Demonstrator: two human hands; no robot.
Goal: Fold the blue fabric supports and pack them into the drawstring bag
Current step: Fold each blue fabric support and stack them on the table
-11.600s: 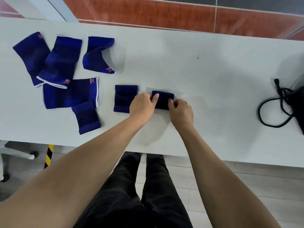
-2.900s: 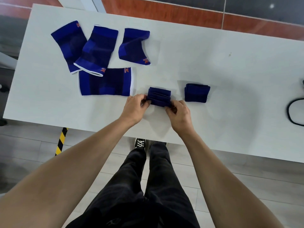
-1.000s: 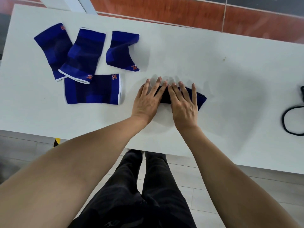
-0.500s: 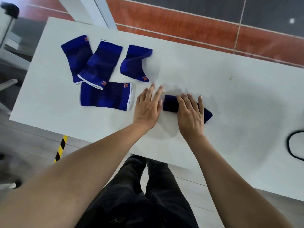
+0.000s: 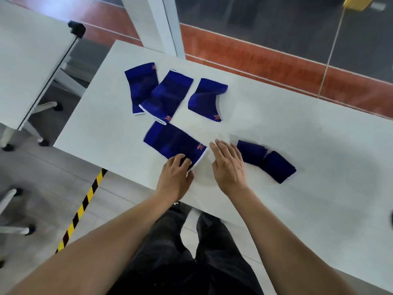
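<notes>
I have my left hand on the near corner of a flat blue support, with the fingers curled over the white edge to grip it, I think so I can pull it closer and fold it next. My right hand is spread flat with straight fingers and holds nothing. It sits over the white table between that flat support and two folded supports. Those two are small thick dark blue bundles that lie touching each other, just beside my right hand, kept to one side so they do not mix with the rest. Three more unfolded supports lie farther back. Two of them overlap, and the third one has a curved cut in its side. They all look like soft, stretchy knit tubes, with white trim at the ends and small orange marks near the trim. The table top is smooth and hard, so cloth should slide on it easily. I cannot see the drawstring bag here, so I think packing comes later, after more folding.
</notes>
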